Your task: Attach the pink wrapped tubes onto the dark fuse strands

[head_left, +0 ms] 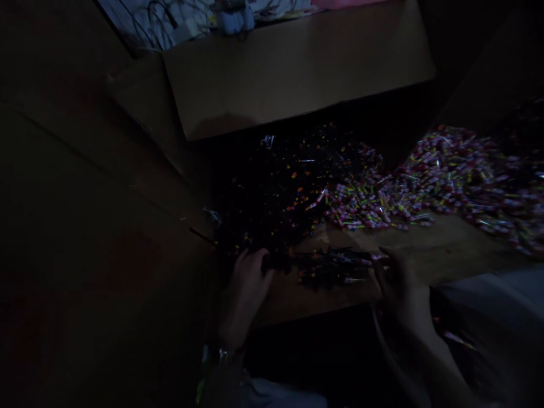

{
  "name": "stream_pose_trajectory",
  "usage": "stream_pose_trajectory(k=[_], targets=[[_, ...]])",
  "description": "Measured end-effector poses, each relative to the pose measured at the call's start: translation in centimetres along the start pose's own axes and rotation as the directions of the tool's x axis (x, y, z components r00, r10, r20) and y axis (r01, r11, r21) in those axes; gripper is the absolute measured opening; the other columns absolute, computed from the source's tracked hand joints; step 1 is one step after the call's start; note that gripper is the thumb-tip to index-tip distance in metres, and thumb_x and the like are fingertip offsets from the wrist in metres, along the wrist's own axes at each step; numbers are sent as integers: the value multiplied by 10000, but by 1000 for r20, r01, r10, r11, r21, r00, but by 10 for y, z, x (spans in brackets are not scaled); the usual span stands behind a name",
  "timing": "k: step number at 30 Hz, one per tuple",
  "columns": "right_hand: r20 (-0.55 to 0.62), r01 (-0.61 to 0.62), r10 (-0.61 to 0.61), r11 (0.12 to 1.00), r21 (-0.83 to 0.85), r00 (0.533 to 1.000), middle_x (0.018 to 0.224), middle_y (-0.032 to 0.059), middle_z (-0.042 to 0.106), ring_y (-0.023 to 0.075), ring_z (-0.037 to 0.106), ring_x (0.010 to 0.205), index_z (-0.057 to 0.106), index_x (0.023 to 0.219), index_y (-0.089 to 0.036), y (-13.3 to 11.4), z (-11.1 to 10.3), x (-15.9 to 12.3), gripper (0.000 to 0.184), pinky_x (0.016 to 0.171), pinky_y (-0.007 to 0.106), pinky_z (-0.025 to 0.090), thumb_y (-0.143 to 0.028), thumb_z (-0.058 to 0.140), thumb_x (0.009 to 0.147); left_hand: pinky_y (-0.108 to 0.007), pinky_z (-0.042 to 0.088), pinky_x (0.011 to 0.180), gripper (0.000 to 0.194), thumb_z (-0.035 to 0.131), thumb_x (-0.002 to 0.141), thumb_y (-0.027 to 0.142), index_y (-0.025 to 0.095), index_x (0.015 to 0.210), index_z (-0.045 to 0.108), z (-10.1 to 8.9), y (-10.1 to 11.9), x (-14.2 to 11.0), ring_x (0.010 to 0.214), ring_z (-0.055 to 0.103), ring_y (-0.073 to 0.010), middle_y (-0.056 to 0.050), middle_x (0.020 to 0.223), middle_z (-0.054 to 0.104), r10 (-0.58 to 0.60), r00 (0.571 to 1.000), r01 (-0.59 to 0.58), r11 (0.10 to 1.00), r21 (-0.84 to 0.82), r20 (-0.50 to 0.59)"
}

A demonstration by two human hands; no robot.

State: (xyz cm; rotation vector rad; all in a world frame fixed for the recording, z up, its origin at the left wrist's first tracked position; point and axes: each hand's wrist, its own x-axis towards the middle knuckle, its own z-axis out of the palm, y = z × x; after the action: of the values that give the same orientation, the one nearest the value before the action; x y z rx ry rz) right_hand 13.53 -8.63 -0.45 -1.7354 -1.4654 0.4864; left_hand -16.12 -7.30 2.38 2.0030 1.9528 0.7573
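The scene is very dark. My left hand and my right hand rest at the two ends of a long dark bundle of thin sticks lying across a brown cardboard sheet. Both hands have fingers curled toward the bundle's ends; the grip itself is lost in shadow. Beyond the bundle spreads a wide heap of small pink, red and yellow wrapped pieces. A darker heap with orange specks lies to its left.
A large brown cardboard box flap stands at the back, with pale cloth and cables behind it. Dark brown floor fills the left. A pale fabric lies at the lower right.
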Motion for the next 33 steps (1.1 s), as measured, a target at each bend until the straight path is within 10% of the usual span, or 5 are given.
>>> stream_pose_trajectory(k=[3,8,12,21,33], targets=[[150,-117,76,952,283,986,815,30,611,196,602,704,435,1169,-209,-15,15,-7,521,633,308,501,-463,638,762,-373,492,818,400,721,657,242,262,1042,612,8,27,-5,890,642,-247,-38,930,693,-215,971,238,914,-328,107],[483,-196,-43,879,434,875,804,9,602,162,593,754,554,981,-220,-47,23,-12,270,678,263,490,-427,571,809,-284,504,755,393,776,567,229,209,940,652,30,61,-13,860,639,-205,-24,899,696,-189,891,430,642,-635,412],[506,-271,-4,841,469,863,849,10,660,165,623,800,576,1098,-220,-53,16,-6,418,717,267,498,-398,658,729,-261,520,695,212,695,689,299,188,868,672,44,66,-17,775,656,-186,-42,829,706,-174,874,475,498,-725,454],[473,-116,-114,895,431,874,846,36,688,196,623,827,714,887,-211,-47,-1,5,190,756,292,479,-347,652,769,-338,406,995,371,550,816,174,274,1169,610,36,66,-23,1116,554,-197,-39,1197,620,105,945,137,737,-663,311],[532,-109,-74,946,305,843,738,19,669,163,596,691,682,807,-184,-52,-8,5,175,622,240,449,-348,648,755,-289,427,913,339,453,907,196,272,1216,571,24,77,-26,1030,549,-167,-41,1079,601,231,939,-50,825,-563,254]])
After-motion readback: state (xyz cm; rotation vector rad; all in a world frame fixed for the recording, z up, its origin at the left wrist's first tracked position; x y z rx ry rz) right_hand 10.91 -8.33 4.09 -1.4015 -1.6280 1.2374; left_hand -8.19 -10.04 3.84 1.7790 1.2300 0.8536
